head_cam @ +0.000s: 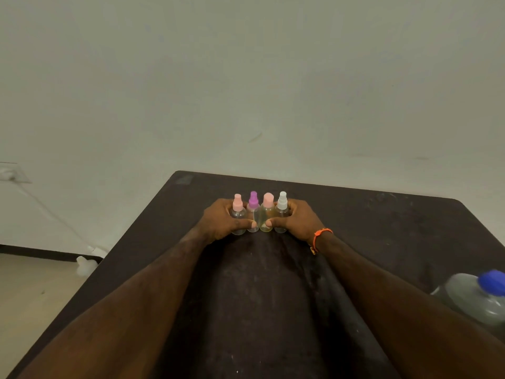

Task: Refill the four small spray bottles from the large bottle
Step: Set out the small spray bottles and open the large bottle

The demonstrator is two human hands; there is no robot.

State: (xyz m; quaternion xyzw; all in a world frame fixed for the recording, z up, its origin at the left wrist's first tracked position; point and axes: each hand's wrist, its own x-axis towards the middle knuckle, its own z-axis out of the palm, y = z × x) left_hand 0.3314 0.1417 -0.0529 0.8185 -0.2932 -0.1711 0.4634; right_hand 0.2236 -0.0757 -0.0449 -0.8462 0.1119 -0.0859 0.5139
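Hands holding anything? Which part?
Both. Left hand and right hand clasp the row of four small spray bottles by the bodies, caps free.

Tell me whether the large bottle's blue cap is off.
No, the blue cap sits on the large bottle at the table's right edge.

Large bottle (475, 299) blocks right table (382, 228) edge

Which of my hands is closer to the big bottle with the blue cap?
Right. Your right hand grips the row's right end, the side where the large bottle stands; your left hand grips the far end.
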